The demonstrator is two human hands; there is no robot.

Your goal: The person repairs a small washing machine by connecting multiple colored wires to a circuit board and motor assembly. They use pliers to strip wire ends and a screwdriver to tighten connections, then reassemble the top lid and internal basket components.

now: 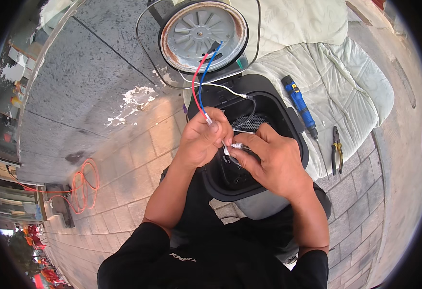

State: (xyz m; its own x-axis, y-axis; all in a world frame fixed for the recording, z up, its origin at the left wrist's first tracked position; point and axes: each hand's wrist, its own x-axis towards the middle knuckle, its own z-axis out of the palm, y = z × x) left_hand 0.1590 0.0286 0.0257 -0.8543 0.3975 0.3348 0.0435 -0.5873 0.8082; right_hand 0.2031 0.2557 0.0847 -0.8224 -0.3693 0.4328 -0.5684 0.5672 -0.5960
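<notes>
My left hand (202, 137) pinches the lower ends of a red wire (195, 83) and a blue wire (202, 85), where white sleeving shows. These wires run up to a round metal lid (201, 33) with a rusty rim. Close beside it, my right hand (276, 159) grips a cable end with a white sleeve (238, 145) between thumb and index finger. Both hands are over the open black appliance housing (226, 196), which has a perforated metal part (249, 122) inside. Whether the two wire ends touch is hard to make out.
A pale quilted cloth (317, 62) lies at the right, bearing a blue electric screwdriver (301, 106). Pliers with yellow and black handles (336, 151) rest at its edge. A white cable (225, 86) crosses behind the housing. At the left, an orange cord (82, 185) lies coiled on the paving.
</notes>
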